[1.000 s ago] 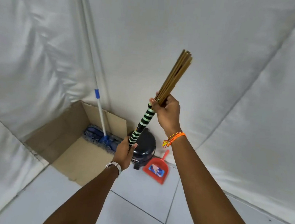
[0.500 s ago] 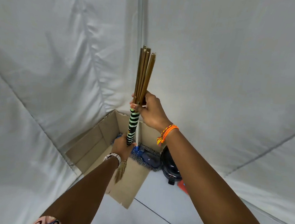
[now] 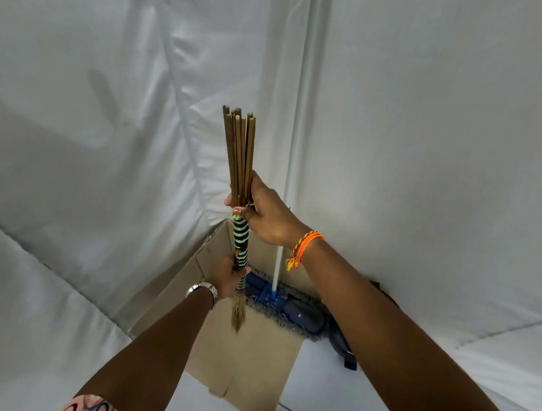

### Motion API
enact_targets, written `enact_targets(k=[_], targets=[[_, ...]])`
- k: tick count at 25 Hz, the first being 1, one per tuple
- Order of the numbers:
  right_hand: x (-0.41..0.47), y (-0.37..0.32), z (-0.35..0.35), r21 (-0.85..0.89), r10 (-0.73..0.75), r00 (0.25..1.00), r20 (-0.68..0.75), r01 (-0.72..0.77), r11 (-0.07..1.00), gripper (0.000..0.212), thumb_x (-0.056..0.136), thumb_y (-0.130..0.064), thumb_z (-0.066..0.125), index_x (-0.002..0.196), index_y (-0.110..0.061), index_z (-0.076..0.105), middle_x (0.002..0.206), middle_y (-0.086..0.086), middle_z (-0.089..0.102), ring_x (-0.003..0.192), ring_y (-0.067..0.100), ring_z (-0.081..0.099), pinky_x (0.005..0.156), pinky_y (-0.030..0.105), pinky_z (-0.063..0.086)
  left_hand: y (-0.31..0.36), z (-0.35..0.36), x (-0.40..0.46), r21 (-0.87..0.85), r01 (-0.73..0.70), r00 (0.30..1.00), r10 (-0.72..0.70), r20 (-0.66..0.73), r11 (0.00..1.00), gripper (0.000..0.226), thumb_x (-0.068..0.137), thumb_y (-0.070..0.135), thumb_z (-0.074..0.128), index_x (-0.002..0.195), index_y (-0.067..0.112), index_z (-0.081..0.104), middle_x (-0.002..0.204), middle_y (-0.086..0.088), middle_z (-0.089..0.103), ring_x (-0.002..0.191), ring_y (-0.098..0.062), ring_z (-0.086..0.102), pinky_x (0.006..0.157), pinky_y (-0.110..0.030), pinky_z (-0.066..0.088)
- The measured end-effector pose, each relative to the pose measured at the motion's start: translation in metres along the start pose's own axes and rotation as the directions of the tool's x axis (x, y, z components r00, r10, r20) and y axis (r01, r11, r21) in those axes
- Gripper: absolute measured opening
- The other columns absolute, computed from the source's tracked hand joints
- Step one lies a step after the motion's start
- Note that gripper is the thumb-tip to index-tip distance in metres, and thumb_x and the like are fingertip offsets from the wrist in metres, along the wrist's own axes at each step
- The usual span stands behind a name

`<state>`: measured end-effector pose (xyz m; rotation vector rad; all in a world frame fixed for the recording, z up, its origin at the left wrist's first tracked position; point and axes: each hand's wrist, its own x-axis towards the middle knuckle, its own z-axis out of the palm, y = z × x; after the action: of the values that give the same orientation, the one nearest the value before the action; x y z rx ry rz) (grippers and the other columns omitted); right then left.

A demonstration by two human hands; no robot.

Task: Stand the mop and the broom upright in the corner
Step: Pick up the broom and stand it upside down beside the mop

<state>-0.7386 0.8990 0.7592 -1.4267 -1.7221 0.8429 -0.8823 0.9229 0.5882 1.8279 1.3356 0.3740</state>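
Observation:
I hold a stick broom (image 3: 239, 157) nearly upright in front of the corner. Its brown sticks point up, a green and black striped binding wraps its middle, and thin bristles hang below. My right hand (image 3: 264, 214) grips it just above the binding. My left hand (image 3: 228, 275) grips it at the binding's lower end. The mop (image 3: 275, 298) stands in the corner behind, its white pole running up along the wall seam and its blue flat head resting on cardboard.
Flattened cardboard (image 3: 244, 365) covers the floor and lower walls in the corner. White sheeting (image 3: 429, 153) lines both walls. A dark object (image 3: 347, 350) lies right of the mop head, mostly hidden by my right arm. Pale floor tiles (image 3: 307, 380) show beside the cardboard.
The broom has swung from a rightward tilt to nearly vertical. My view has turned toward the corner, so the mop now sits right behind the broom. The red dustpan has left view.

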Motion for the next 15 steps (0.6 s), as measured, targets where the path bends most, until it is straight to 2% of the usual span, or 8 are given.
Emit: enact_targets(k=[3,4,6,8,9,11,12,15], targets=[[0.043,0.018,0.009,0.009,0.075,0.996,-0.041,-0.075,0.997,0.038,0.094,0.007,0.058,0.130,0.000,0.046,0.120,0.019,0.062,0.112,0.030,0.061,0.097,0.039,0.054,-0.020,-0.015,0.039,0.008,0.018,1.000,-0.018,0.002,1.000,0.023,0.088,0.013,0.067,0.108,0.001,0.066,0.099,-0.017,0.072,0.092,-0.030,0.065,0.080,-0.033,0.047],[0.056,0.028,0.012,0.011,0.098,0.993,-0.066,-0.098,0.995,0.038,0.094,0.005,0.061,0.130,0.000,0.048,0.122,0.018,0.061,0.113,0.030,0.060,0.099,0.042,0.052,-0.026,-0.017,0.052,0.004,0.027,1.000,-0.027,0.010,1.000,0.022,0.087,0.012,0.068,0.106,0.001,0.065,0.097,-0.017,0.072,0.090,-0.030,0.065,0.080,-0.034,0.048],[0.086,0.061,0.029,0.045,0.147,0.980,-0.132,-0.142,0.989,0.036,0.094,0.000,0.064,0.129,-0.004,0.052,0.123,0.009,0.062,0.111,0.023,0.060,0.098,0.037,0.051,-0.053,-0.014,0.094,0.005,0.037,0.999,-0.037,0.019,0.999,0.017,0.086,0.012,0.069,0.102,0.006,0.066,0.091,-0.011,0.072,0.083,-0.026,0.065,0.077,-0.034,0.052],[0.121,0.117,0.057,0.037,0.157,0.966,-0.208,-0.153,0.988,0.032,0.093,-0.004,0.067,0.123,-0.007,0.057,0.113,0.003,0.059,0.103,0.017,0.060,0.094,0.032,0.051,-0.098,0.001,0.150,0.023,0.005,0.999,-0.006,0.041,1.000,0.005,0.088,0.013,0.066,0.089,0.016,0.063,0.072,0.003,0.066,0.066,-0.013,0.059,0.059,-0.016,0.047],[0.139,0.148,0.072,0.007,0.144,0.958,-0.247,-0.147,0.989,0.030,0.092,-0.004,0.069,0.120,-0.007,0.058,0.111,0.003,0.058,0.102,0.018,0.060,0.094,0.032,0.052,-0.122,0.011,0.179,0.038,-0.015,0.999,0.013,0.049,0.999,0.008,0.089,0.014,0.065,0.084,0.019,0.060,0.065,0.011,0.060,0.060,-0.005,0.054,0.051,-0.008,0.039],[0.175,0.214,0.110,-0.005,0.149,0.947,-0.286,-0.157,0.988,0.029,0.091,-0.002,0.069,0.116,-0.007,0.058,0.111,0.006,0.061,0.102,0.019,0.062,0.089,0.027,0.053,-0.181,0.036,0.233,0.077,-0.037,0.998,0.034,0.048,0.996,0.003,0.092,0.021,0.062,0.090,0.020,0.060,0.065,0.017,0.058,0.062,0.005,0.052,0.050,-0.006,0.035],[0.186,0.238,0.121,-0.010,0.152,0.947,-0.285,-0.161,0.987,0.028,0.091,-0.001,0.069,0.116,-0.008,0.058,0.109,0.005,0.064,0.100,0.018,0.062,0.083,0.023,0.051,-0.198,0.043,0.252,0.082,-0.059,0.997,0.054,0.061,0.995,0.006,0.093,0.024,0.061,0.095,0.018,0.062,0.071,0.016,0.060,0.065,0.004,0.054,0.054,-0.006,0.033],[0.220,0.305,0.163,-0.102,0.140,0.954,-0.266,-0.173,0.980,0.024,0.091,-0.002,0.066,0.112,-0.011,0.058,0.101,0.005,0.066,0.094,0.020,0.059,0.075,0.024,0.046,-0.269,0.075,0.306,0.068,-0.045,0.995,0.038,0.095,0.997,0.015,0.092,0.026,0.063,0.098,0.012,0.065,0.084,0.000,0.069,0.076,-0.014,0.062,0.066,-0.023,0.043]])
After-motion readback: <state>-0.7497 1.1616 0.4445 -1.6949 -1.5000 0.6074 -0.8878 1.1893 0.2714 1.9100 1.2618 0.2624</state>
